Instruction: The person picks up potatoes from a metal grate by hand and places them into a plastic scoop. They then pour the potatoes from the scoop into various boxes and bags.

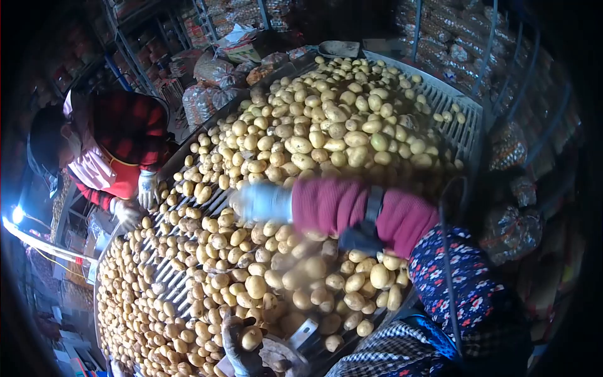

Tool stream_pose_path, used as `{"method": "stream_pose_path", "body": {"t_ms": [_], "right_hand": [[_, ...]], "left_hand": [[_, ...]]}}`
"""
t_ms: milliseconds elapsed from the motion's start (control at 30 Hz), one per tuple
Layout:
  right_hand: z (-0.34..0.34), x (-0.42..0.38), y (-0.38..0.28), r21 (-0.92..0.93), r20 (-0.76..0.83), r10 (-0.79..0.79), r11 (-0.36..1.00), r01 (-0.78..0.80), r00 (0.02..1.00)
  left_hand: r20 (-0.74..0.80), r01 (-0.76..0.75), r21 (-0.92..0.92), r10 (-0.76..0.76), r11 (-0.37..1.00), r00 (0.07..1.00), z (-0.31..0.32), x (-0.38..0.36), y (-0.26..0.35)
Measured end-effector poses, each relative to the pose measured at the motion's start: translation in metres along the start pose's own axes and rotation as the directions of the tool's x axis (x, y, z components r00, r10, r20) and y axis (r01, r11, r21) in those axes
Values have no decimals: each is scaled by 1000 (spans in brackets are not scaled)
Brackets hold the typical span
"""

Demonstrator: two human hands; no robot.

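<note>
Sorting-table potato (251, 338) inside left-hand fingers (233, 352)

I have only the one view, from the camera on my head, tilted forward and steeply down over the sorting table (449, 100) of potatoes (326, 125). It sits close, with a wide fisheye that darkens and bends the edges. My right hand (260, 202) crosses mid-frame, blurred.
</note>
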State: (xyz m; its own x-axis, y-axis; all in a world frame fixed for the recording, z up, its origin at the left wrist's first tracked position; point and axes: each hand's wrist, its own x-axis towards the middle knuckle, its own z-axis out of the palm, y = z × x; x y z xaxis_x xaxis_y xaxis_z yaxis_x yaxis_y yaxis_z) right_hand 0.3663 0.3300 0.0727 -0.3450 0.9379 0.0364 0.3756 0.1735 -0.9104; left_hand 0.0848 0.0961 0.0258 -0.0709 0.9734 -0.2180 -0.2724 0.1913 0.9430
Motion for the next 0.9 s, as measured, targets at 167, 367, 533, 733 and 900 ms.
{"method": "stream_pose_path", "body": {"t_ms": [167, 367, 533, 733, 900], "right_hand": [[-155, 112, 48, -149, -503, -37, 988, -45, 863], [-193, 195, 69, -369, -572, -289, 926, 73, 768], [-200, 229, 133, -914, -184, -332, 403, -37, 925], [-195, 183, 79, -847, 431, 83, -304, 435, 898], [-187, 183, 64, -826, 403, 221, -329, 457, 888]], "left_hand": [[141, -181, 377, 136, 908, 981, -36, 22, -36], [211, -216, 959, 50, 182, 976, 29, -3, 42], [195, -199, 965, 42, 172, 980, 16, 3, 27], [270, -332, 886, 221, 324, 937, -3, -2, -11], [298, -383, 869, 288, 314, 910, -1, -1, -12]]}}
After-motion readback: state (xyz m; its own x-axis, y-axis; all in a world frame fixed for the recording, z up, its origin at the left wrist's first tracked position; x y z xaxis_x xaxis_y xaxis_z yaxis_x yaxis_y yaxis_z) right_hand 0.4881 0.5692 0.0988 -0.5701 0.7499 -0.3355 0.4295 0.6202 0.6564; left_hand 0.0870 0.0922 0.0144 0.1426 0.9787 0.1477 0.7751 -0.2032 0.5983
